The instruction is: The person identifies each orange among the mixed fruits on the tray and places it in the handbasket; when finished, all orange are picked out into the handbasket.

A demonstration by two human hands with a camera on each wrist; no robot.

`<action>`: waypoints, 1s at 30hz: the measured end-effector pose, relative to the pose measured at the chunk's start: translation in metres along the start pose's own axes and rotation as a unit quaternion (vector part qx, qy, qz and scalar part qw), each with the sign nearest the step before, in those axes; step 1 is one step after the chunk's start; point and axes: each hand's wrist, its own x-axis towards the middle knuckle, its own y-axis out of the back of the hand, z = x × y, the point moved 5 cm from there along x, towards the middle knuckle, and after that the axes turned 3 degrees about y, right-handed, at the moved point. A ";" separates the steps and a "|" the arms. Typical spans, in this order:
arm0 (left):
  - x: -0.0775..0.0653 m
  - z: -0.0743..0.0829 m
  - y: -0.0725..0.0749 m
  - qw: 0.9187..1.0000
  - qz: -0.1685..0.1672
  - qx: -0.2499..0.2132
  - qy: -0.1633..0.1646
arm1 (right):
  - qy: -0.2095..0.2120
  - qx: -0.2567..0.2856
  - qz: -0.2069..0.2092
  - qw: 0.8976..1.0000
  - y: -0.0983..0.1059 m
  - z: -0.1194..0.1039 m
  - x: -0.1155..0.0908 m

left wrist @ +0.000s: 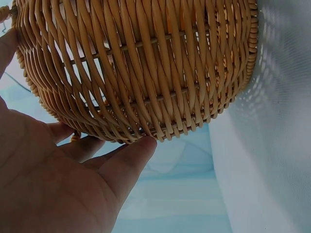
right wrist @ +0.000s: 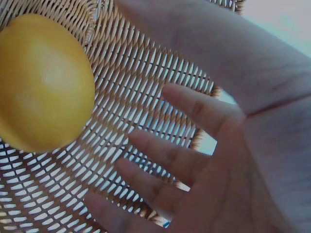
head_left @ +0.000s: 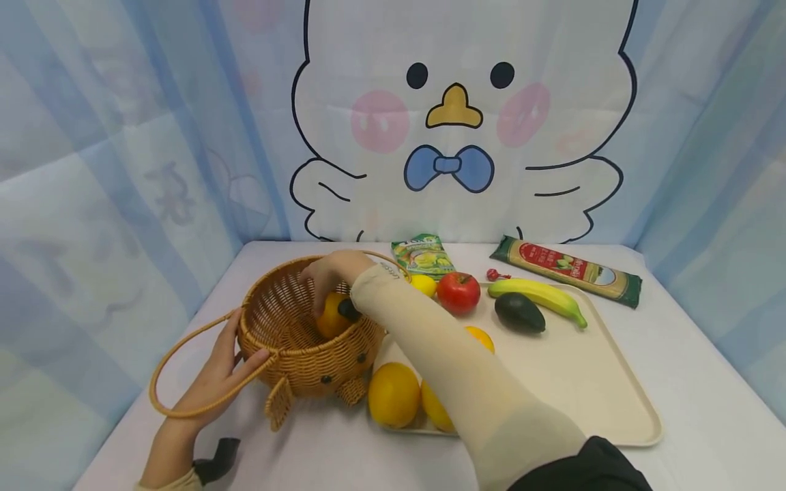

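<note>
A brown wicker basket [head_left: 307, 372] with a thin looped handle and fish-like or animal-like trim stands on the left of the table. My left hand [head_left: 215, 375] rests against its outer left side, thumb near the rim and fingers [left wrist: 131, 162] laid along the woven wall. Inside lies a smooth oval yellow-orange fruit [right wrist: 46, 82]. My right hand [right wrist: 209, 160] reaches down into the basket, its fingers spread and holding nothing, beside the fruit. From the head view, this hand partly covers the fruit.
Right of the basket, a cream tray [head_left: 589, 382] bears yellow-orange fruits [head_left: 394, 395], a red apple [head_left: 458, 293], a banana [head_left: 540, 294] and a dark green avocado [head_left: 519, 313]. Behind it lie a green packet [head_left: 424, 254] and a long green packet [head_left: 568, 269]. My right sleeve crosses the tray.
</note>
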 end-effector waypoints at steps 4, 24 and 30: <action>0.000 0.000 -0.001 1.000 0.000 0.001 -0.001 | 0.012 0.007 0.005 1.000 0.003 -0.003 -0.005; 0.000 -0.001 -0.005 1.000 0.002 0.009 0.006 | 0.093 0.064 0.064 0.992 0.010 -0.004 -0.041; 0.000 0.000 -0.004 1.000 0.004 0.009 -0.003 | 0.110 0.096 0.093 0.985 0.016 0.004 -0.061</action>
